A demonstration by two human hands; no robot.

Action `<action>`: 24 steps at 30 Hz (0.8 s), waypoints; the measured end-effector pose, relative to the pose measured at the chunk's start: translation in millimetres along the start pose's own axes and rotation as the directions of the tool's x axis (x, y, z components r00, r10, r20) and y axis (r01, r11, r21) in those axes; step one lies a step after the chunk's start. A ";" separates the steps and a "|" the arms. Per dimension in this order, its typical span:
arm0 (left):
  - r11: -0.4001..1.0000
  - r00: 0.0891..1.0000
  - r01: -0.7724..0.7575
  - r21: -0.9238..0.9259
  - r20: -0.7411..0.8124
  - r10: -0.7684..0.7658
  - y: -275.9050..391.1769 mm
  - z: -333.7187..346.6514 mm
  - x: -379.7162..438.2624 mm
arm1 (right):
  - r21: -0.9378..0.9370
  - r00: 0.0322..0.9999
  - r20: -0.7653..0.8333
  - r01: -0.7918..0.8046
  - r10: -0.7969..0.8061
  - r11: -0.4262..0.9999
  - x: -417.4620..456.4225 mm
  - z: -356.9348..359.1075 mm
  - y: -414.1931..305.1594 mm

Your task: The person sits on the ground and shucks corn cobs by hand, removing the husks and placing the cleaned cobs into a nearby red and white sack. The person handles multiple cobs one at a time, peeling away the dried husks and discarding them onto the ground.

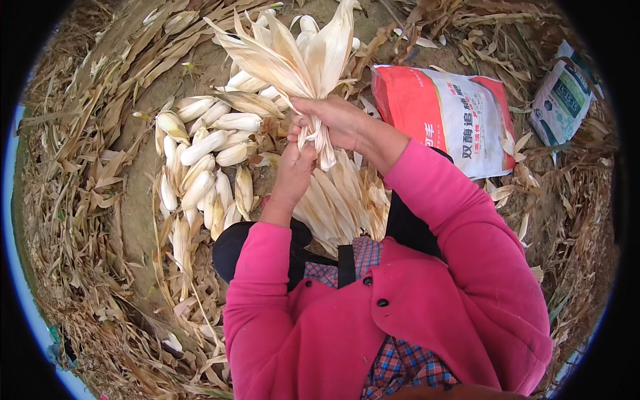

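Observation:
My right hand grips a bunch of dry corn husks where they are gathered together. The broad husk ends fan out away from me, and a twisted tail hangs below the grip. Just under it, my left hand has its fingers closed at the underside of the same bunch; how much of it they hold is partly hidden. A pile of pale ears of corn, some still in their husks, lies on the ground to the left. Loose flat husks lie between my knees, below the hands.
A red and white woven sack lies flat on the right. Farther right is a white and green bag. Dry corn stalks and leaves cover the ground around the bare soil. More pale ears lie behind the held husks.

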State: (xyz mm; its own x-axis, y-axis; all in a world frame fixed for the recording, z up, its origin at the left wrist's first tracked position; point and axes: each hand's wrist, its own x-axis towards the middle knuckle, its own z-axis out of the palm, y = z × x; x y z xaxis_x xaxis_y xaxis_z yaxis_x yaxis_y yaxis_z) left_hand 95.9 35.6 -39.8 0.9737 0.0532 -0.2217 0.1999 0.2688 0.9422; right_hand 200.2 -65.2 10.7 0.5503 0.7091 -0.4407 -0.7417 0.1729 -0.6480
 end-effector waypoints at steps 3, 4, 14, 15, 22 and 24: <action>0.960 0.995 0.069 -0.272 -0.052 -0.086 -1.3 1.7 4.9 | -0.224 0.995 0.079 0.072 -0.056 0.972 0.9 -1.7 -2.8; 0.937 0.992 0.088 -0.339 -0.053 -0.112 -3.2 -1.5 6.3 | -0.297 0.980 0.131 0.180 -0.146 0.938 2.2 -3.9 1.8; 0.899 0.963 0.258 -0.353 0.166 -0.211 9.7 -11.7 3.8 | -0.553 0.973 0.217 0.186 -0.075 0.813 -8.7 -3.9 -10.9; 0.890 0.950 0.292 -0.350 0.216 -0.226 9.8 -11.1 1.7 | -0.592 0.975 0.213 0.186 -0.070 0.784 -9.0 -6.9 -9.9; 0.851 0.966 0.217 -0.479 0.234 -0.115 4.1 -0.5 -8.6 | -0.130 0.986 0.167 0.026 -0.004 0.991 -20.4 16.4 -8.5; 0.835 0.980 0.148 -0.531 0.192 -0.052 8.3 7.0 -7.2 | -0.064 0.997 0.070 0.043 -0.038 0.997 -19.3 23.8 -15.4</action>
State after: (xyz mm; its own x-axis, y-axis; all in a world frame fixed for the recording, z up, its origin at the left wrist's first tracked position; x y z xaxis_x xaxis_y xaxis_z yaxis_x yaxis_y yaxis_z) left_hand 91.4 30.7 -28.7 0.9649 -0.1466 -0.2178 0.2528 0.7425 0.6203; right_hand 191.8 -65.3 44.0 0.5501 0.7480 -0.3713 -0.6915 0.1587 -0.7047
